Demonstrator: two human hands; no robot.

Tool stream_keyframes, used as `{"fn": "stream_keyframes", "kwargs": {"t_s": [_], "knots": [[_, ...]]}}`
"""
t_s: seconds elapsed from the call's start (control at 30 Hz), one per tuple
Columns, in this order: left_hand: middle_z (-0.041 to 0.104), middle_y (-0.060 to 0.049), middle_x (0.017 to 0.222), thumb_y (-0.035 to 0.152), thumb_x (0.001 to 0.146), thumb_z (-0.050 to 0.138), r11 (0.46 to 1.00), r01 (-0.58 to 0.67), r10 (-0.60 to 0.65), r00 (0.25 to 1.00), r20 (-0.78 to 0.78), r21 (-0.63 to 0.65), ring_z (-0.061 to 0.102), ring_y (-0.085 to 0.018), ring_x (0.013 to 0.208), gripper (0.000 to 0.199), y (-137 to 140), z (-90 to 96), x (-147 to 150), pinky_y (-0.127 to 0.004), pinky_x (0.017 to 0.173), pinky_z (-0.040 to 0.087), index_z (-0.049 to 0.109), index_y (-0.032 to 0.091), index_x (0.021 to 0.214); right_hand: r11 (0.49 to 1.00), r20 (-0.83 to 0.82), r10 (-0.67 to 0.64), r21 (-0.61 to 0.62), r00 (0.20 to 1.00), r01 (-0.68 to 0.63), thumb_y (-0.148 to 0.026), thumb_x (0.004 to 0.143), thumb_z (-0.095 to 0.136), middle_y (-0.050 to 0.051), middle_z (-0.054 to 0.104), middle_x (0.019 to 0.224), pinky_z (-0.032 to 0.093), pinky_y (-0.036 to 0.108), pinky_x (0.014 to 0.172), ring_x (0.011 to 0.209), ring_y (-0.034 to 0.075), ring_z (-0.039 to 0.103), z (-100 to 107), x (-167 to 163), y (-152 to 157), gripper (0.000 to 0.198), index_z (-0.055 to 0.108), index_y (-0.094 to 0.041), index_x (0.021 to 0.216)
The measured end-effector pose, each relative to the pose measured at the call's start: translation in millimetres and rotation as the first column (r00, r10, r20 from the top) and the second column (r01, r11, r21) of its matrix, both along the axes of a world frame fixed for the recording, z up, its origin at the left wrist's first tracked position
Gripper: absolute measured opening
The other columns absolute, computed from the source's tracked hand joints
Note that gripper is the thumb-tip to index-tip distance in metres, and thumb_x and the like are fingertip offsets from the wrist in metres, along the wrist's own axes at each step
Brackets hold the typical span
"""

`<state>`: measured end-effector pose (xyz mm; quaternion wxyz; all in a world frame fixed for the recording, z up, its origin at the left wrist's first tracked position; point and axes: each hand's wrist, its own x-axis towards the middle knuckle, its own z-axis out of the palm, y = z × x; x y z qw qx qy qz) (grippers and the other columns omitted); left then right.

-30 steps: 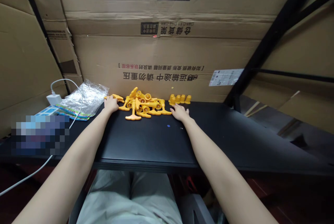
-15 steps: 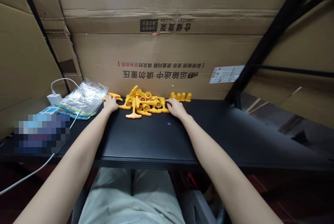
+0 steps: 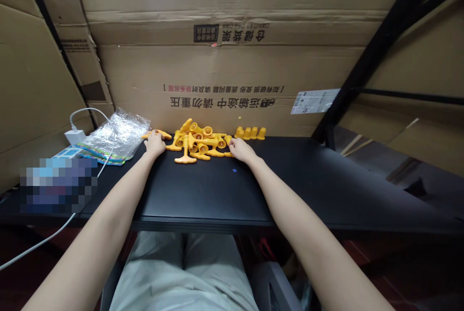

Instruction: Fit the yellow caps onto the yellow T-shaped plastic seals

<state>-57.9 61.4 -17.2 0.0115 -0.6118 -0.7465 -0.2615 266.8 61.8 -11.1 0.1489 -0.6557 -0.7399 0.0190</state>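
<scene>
A pile of yellow plastic T-shaped handles [image 3: 202, 142] with round hollow ends lies on the black tabletop against the cardboard. At its left side, my left hand [image 3: 155, 145] is closed over a yellow T-shaped handle [image 3: 166, 134], whose crossbar sticks out past the fingers on both sides. My right hand [image 3: 242, 149] pinches another yellow T-shaped handle [image 3: 228, 139] at the right end of the pile; its fingers partly cover the piece. Just behind the right hand, several small yellow cup-like caps [image 3: 254, 133] stand in a row.
Crumpled clear plastic packaging [image 3: 121, 130] lies left of my left hand, near a white charger [image 3: 75, 136] with its cable [image 3: 54, 237]. A cardboard wall [image 3: 232, 67] closes off the back. The black frame post [image 3: 353, 86] slants up at the right.
My right hand has shifted slightly left, and its fingers have closed on a handle at the pile's edge. My left hand has moved a little right, curling over its handle.
</scene>
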Motion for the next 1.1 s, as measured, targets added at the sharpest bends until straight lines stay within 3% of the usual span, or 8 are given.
{"fn": "stream_keyframes", "kwargs": {"t_s": [0.2, 0.33, 0.47, 0.57, 0.63, 0.77, 0.97, 1.1], "knots": [[0.050, -0.010, 0.129, 0.009, 0.078, 0.045, 0.989, -0.031, 0.009, 0.989, 0.147, 0.146, 0.044, -0.028, 0.126, 0.023, -5, 17.4, 15, -0.051, 0.104, 0.034, 0.062, 0.020, 0.090, 0.997, -0.103, -0.078, -0.020, 0.992, 0.077, -0.029, 0.087, 0.047, 0.012, 0.065, 0.109, 0.046, 0.033, 0.079, 0.099, 0.026, 0.062, -5, 3, 2, 0.021, 0.054, -0.019, 0.104], [0.054, -0.008, 0.124, 0.009, 0.075, 0.045, 0.956, -0.025, -0.080, 0.937, 0.340, 0.293, 0.049, -0.023, 0.121, 0.026, -6, 35.7, 34, -0.041, 0.103, 0.038, 0.062, 0.019, 0.091, 0.992, -0.194, -0.123, -0.054, 0.973, 0.115, -0.027, 0.078, 0.058, 0.009, 0.066, 0.104, 0.047, 0.032, 0.079, 0.096, 0.024, 0.064, -10, 6, 8, 0.036, 0.049, -0.019, 0.113], [0.062, -0.007, 0.113, 0.009, 0.075, 0.041, 0.955, -0.034, -0.196, 0.675, 0.712, 0.295, 0.059, -0.017, 0.106, 0.037, -11, 49.3, 66, -0.033, 0.089, 0.048, 0.059, 0.018, 0.106, 0.981, -0.271, -0.196, -0.064, 0.942, 0.185, -0.026, 0.072, 0.061, 0.008, 0.066, 0.102, 0.049, 0.035, 0.083, 0.098, 0.025, 0.063, -8, 5, 10, 0.046, 0.049, -0.020, 0.117], [0.064, -0.005, 0.113, 0.013, 0.077, 0.045, 0.932, 0.115, -0.349, 0.544, 0.763, 0.345, 0.062, -0.017, 0.103, 0.033, -25, 51.6, 90, -0.031, 0.078, 0.051, 0.057, 0.020, 0.107, 0.976, -0.357, -0.192, 0.030, 0.914, 0.217, -0.025, 0.073, 0.057, 0.009, 0.066, 0.099, 0.049, 0.037, 0.084, 0.099, 0.027, 0.062, 1, 3, 4, 0.049, 0.048, -0.018, 0.121], [0.064, -0.005, 0.114, 0.015, 0.080, 0.046, 0.869, 0.190, -0.477, 0.566, 0.672, 0.457, 0.061, -0.016, 0.103, 0.028, -39, 49.2, 99, -0.030, 0.080, 0.050, 0.057, 0.020, 0.104, 0.969, -0.447, -0.129, 0.131, 0.885, 0.207, -0.024, 0.073, 0.055, 0.009, 0.067, 0.096, 0.049, 0.037, 0.084, 0.094, 0.026, 0.063, 8, 1, -1, 0.051, 0.046, -0.017, 0.123], [0.064, -0.005, 0.112, 0.020, 0.086, 0.046, 0.780, 0.356, -0.575, 0.733, 0.364, 0.515, 0.061, -0.014, 0.092, 0.025, -64, 37.0, 98, -0.028, 0.082, 0.048, 0.056, 0.021, 0.109, 0.943, -0.627, 0.093, 0.305, 0.774, 0.134, -0.027, 0.074, 0.054, 0.008, 0.066, 0.095, 0.050, 0.035, 0.081, 0.085, 0.021, 0.064, 18, -14, -8, 0.051, 0.044, -0.016, 0.123], [0.065, -0.001, 0.077, 0.040, 0.089, 0.049, 0.866, 0.439, -0.480, 0.863, 0.154, 0.238, 0.061, -0.017, 0.072, 0.049, -73, 21.6, 88, -0.029, 0.075, 0.047, 0.045, 0.023, 0.135, 0.925, -0.870, 0.367, 0.305, 0.328, -0.226, -0.037, 0.063, 0.072, 0.005, 0.067, 0.087, 0.055, 0.037, 0.072, 0.075, 0.020, 0.065, 14, -51, -20, 0.037, 0.053, -0.020, 0.090], [0.067, -0.002, 0.080, 0.038, 0.089, 0.050, 0.850, 0.505, -0.518, 0.853, 0.065, 0.149, 0.062, -0.018, 0.077, 0.041, -69, 18.6, 89, -0.029, 0.074, 0.047, 0.055, 0.024, 0.128, 0.887, -0.916, 0.365, 0.286, 0.169, -0.363, -0.040, 0.057, 0.080, 0.002, 0.069, 0.080, 0.055, 0.042, 0.081, 0.076, 0.020, 0.067, 14, -67, -36, 0.038, 0.057, -0.021, 0.081]]}}
